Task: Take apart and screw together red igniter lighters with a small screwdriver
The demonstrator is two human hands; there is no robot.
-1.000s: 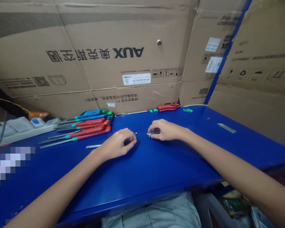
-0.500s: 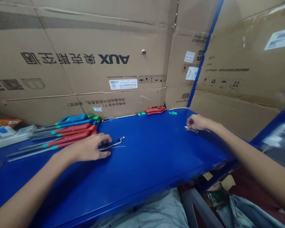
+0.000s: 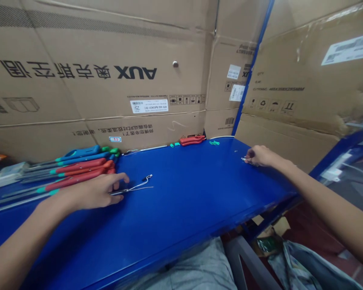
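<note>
On the left of the blue table, my left hand has its thumb and fingers apart around the near end of a thin metal rod with white wires. The wires end in a small connector; the rod's rear end is hidden by the hand. At the table's right side, my right hand is closed in a pinch on a small white-and-metal piece, mostly hidden by the fingers. A tiny light bit lies just beyond it.
Several long-shafted tools with red and blue handles lie at left. A red handle, green bits and a slim pale rod lie along the back. Cardboard walls enclose the blue table.
The view has turned slightly right. My left hand has drawn back a little leftward from the wired end. My right hand has shifted right, and a tiny bit shows beside it.
</note>
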